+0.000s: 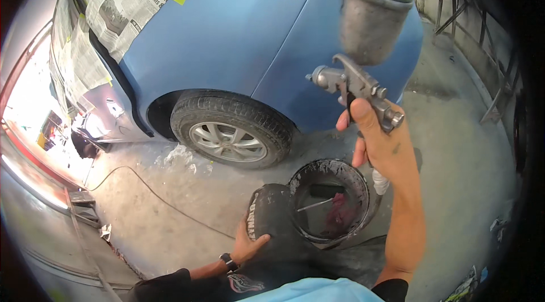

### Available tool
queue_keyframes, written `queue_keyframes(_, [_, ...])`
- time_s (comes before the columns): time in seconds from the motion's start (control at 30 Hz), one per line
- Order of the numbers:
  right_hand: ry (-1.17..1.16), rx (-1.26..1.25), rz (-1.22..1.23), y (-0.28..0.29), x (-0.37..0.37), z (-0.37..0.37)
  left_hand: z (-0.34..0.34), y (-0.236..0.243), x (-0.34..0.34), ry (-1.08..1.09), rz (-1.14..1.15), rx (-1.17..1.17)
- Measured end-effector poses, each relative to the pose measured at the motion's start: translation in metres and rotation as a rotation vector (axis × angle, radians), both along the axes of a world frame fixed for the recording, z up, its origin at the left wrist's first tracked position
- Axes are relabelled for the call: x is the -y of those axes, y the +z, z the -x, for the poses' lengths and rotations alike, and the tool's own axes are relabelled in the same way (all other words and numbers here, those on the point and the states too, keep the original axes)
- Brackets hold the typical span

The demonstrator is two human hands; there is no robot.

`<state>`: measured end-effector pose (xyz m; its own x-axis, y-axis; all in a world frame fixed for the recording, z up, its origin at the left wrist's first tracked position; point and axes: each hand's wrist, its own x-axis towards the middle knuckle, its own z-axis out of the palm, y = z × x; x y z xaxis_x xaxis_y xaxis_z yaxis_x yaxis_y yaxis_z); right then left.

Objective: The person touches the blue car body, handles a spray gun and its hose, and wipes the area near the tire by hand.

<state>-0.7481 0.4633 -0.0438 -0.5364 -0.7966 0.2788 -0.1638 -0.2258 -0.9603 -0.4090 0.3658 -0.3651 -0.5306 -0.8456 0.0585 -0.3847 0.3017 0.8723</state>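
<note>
My right hand (383, 140) is closed round the handle of a metal paint spray gun (359, 83), raised in front of the car's side. A lidded grey cup (374, 26) tops the gun, and its nozzle points left. The blue car panel (227, 29) stands behind it, with a silver-rimmed wheel (227, 138) below. My left hand (248, 245) lies on my bent, dark-trousered knee (275, 205), thumb apart and some fingers hidden round the far side. Whether paint is leaving the nozzle cannot be made out.
A black tub (366, 180) on the floor beside my knee holds a dark reddish cloth (340, 214) and a thin stick. Taped newspaper (128, 9) covers the car at upper left. A hose (153, 191) crosses the floor. Metal stands (451, 9) line the right wall.
</note>
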Motion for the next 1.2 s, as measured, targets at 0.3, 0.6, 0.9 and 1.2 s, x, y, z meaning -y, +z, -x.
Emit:
queue_keyframes(0.3, [-0.265, -0.091, 0.073, 0.033, -0.001, 0.013, -0.005, -0.013, 0.002, 0.035, 0.008, -0.045])
queue_keyframes(0.6, [-0.478, -0.124, 0.261, 0.038, 0.0, 0.016, -0.004, -0.006, 0.002, 0.034, 0.034, -0.005])
queue_keyframes(0.9, [-0.266, -0.098, 0.086, 0.023, -0.007, 0.016, 0.001, -0.001, 0.003, 0.006, -0.011, -0.063])
queue_keyframes(1.2, [-0.439, -0.122, 0.102, 0.03, 0.006, 0.028, -0.002, -0.007, 0.005, 0.014, 0.049, -0.009])
